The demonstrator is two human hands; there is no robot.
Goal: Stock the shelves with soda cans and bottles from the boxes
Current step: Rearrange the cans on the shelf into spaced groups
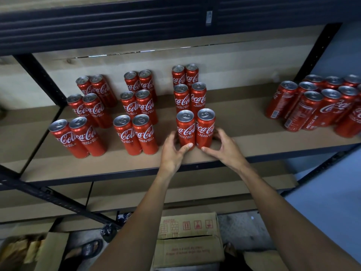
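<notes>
Where the third column of paired cans meets the front of the shelf (pixel 254 141), both hands bracket its front pair. The left hand (pixel 172 151) curls round the left front can (pixel 185 130), thumb low on its face, fingers behind its outer side. The right hand (pixel 224 147) mirrors this on the right front can (pixel 205 128), thumb low in front, fingers wrapped round the far side.

Both cans stand upright, long axis vertical, touching each other, bases on the board. They lie straight ahead, between the hands; neither hand is nearer.

Judgement: the pair is being squared up, logos forward. Release should be even, or a slim can may tip.

A box (pixel 190 249) sits on the floor below. A looser cluster of cans (pixel 320 106) stands far right on the same shelf.
</notes>
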